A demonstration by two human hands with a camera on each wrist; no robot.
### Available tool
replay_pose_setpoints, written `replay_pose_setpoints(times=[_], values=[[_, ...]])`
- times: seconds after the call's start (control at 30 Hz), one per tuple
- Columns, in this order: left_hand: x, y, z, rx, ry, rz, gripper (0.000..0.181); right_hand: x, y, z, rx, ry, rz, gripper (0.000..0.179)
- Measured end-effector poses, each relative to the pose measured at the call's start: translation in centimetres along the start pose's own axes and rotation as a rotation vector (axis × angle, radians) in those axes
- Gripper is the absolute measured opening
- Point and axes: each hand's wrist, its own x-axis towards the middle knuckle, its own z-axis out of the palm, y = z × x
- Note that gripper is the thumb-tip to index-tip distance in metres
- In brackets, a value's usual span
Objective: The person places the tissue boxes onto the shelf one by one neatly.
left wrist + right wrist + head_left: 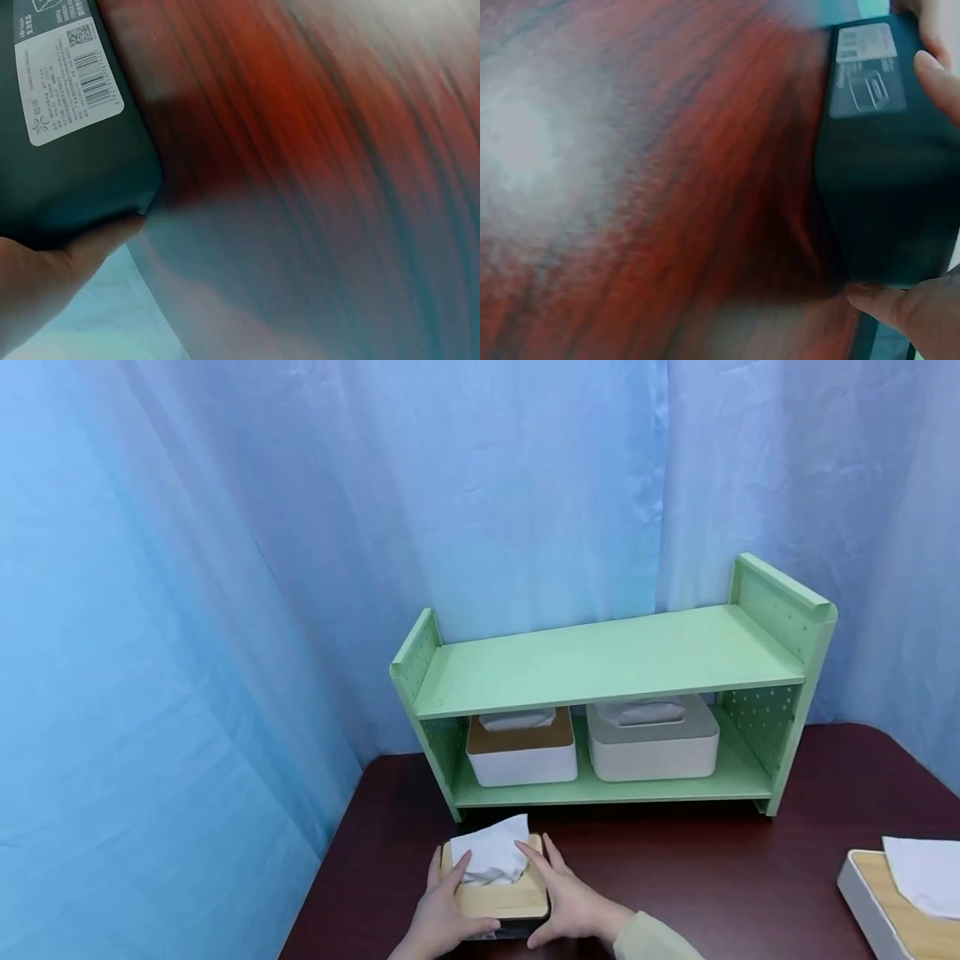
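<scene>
A black tissue box (504,903) with a light wooden lid is near the front of the table in the head view, below the shelf. White tissue (491,853) sticks up through its lid. My left hand (442,912) grips its left side, and my right hand (567,897) holds the right side, fingers spread along the edges. In the left wrist view, a white barcode label (71,82) shows on the box's dark side, with the left thumb at a lower corner. The right wrist view shows the right thumb (885,304) at another corner.
Behind the box stands a green two-tier shelf (615,664). Its lower tier holds a brown-topped tissue box (522,764) and a grey-topped one (656,758). Another wooden-topped tissue box (873,893) lies at the right of the dark red table (697,877). Blue curtains (525,485) hang behind.
</scene>
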Motion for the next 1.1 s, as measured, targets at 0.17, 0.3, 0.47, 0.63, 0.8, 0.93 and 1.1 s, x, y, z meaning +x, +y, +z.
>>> replay_pose_setpoints(times=[0.17, 0.3, 0.47, 0.63, 0.8, 0.93, 1.1], values=[[1.0, 1.7, 1.6, 0.007, 0.028, 0.008, 0.103, -0.3, 0.8, -0.1, -0.079, 0.096, 0.047, 0.115], [2.1, 2.8, 2.5, 0.002, 0.018, 0.002, 0.102, -0.5, 1.4, -0.4, -0.143, 0.208, 0.098, 0.107], [2.4, 4.1, 2.9, 0.004, -0.004, -0.007, 0.1, -1.1, 2.1, -0.8, -0.182, 0.245, 0.134, 0.1], [2.2, 5.0, 3.8, 0.045, -0.019, 0.027, 0.098, -2.4, 2.5, -1.5, -0.183, 0.252, 0.155, 0.099], [2.0, 4.9, 3.6, 0.086, -0.078, 0.103, 0.098, -3.5, 2.7, -1.8, -0.2, 0.247, 0.127, 0.098], [1.7, 4.4, 3.3, 0.061, -0.123, 0.152, 0.093, -4.2, 2.9, -2.0, -0.195, 0.233, 0.09, 0.095], [1.2, 3.5, 3.4, 0.007, -0.162, 0.163, 0.088, -4.8, 3.2, -2.2, -0.146, 0.197, 0.075, 0.094]])
